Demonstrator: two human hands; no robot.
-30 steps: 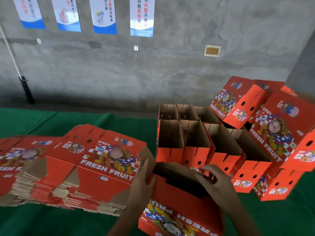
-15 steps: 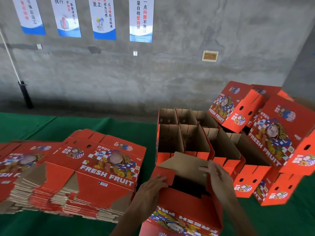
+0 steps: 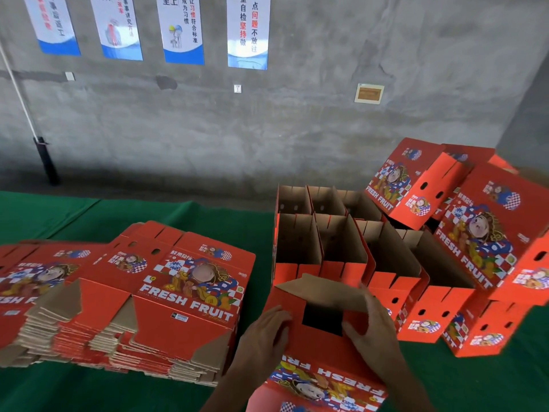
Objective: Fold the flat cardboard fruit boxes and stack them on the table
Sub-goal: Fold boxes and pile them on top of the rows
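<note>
A red "FRESH FRUIT" cardboard box (image 3: 323, 346) stands half-formed in front of me, its end flaps partly folded over a dark opening. My left hand (image 3: 261, 337) lies flat against a red flap on the box's left side. My right hand (image 3: 371, 325) presses on the brown flap (image 3: 323, 292) with spread fingers. To the left lies a thick pile of flat red boxes (image 3: 124, 295). Behind the box stand several folded, open-topped boxes (image 3: 341, 248), with more folded boxes (image 3: 481, 233) stacked tilted at the right.
A green cloth (image 3: 225, 221) covers the table. Behind it rises a grey concrete wall (image 3: 267, 129) with several posters at the top. A dark pole (image 3: 44, 156) leans by the wall at the far left.
The brown flap came up from inside the box and now folds down over the opening. My left hand slid from the box's side onto its red flap; my right hand moved onto the brown flap.
</note>
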